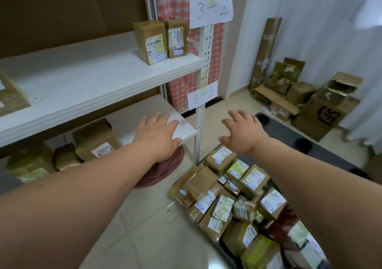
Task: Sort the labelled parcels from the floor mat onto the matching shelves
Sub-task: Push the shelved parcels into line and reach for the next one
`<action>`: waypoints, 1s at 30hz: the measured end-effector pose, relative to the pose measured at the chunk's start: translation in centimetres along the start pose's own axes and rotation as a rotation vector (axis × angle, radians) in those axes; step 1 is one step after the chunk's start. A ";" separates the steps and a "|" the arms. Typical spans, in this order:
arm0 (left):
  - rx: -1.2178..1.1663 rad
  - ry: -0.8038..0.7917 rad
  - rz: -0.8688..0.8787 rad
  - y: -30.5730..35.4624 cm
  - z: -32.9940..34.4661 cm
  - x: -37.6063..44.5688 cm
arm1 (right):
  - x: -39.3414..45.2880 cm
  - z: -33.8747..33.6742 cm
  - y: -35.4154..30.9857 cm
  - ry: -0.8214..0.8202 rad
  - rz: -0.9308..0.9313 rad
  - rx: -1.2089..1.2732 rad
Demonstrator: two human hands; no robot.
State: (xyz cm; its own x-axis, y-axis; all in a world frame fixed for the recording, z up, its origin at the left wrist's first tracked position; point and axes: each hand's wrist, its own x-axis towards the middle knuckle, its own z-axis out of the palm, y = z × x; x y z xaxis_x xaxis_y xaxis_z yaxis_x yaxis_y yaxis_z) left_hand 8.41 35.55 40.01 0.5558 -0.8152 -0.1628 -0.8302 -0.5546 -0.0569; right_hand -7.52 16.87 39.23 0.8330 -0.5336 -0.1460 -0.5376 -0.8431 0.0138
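Note:
Several brown labelled parcels (pixel 231 198) lie heaped on a dark floor mat (pixel 314 144) at the lower right. Two upright parcels (pixel 162 40) tagged 3-2-2 and 3-2-1 stand at the right end of the white shelf (pixel 103 78) marked by the paper sign 3-2 (pixel 211 9). A sign 3-3 (pixel 203 98) marks the lower shelf (pixel 186 131), which holds a few parcels (pixel 95 140) at the left. My left hand (pixel 158 133) is empty, fingers spread, over the lower shelf's right corner. My right hand (pixel 244 133) is empty and spread, above the floor beyond the heap.
The perforated white shelf post (pixel 201 111) stands between my hands. A dark red cloth (pixel 165 169) lies on the tiled floor under the lower shelf. Empty torn cartons (pixel 306 101) are stacked against the far wall at the right. A checked curtain hangs behind the shelf.

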 end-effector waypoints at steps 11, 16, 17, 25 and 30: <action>0.001 -0.126 0.203 18.5 4.4 1.9 | -11.2 7.5 17.6 -0.201 0.287 0.078; 0.014 -0.196 0.261 25.0 6.5 2.1 | -15.0 10.2 23.7 -0.282 0.392 0.125; 0.018 -0.202 0.267 25.8 6.9 2.4 | -15.5 10.8 24.4 -0.291 0.398 0.135; 0.038 -0.273 0.265 29.8 11.0 4.9 | -16.6 16.3 27.5 -0.432 0.428 0.225; 0.045 -0.351 0.291 30.8 14.8 7.5 | -15.5 20.0 28.1 -0.481 0.433 0.293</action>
State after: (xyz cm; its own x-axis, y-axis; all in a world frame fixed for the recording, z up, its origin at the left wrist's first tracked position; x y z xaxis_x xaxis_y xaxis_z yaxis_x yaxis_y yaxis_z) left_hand -13.65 14.84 22.51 0.2571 -0.8259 -0.5017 -0.9550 -0.2967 -0.0010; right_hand -38.19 2.81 22.10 0.4232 -0.6710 -0.6088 -0.8764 -0.4735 -0.0874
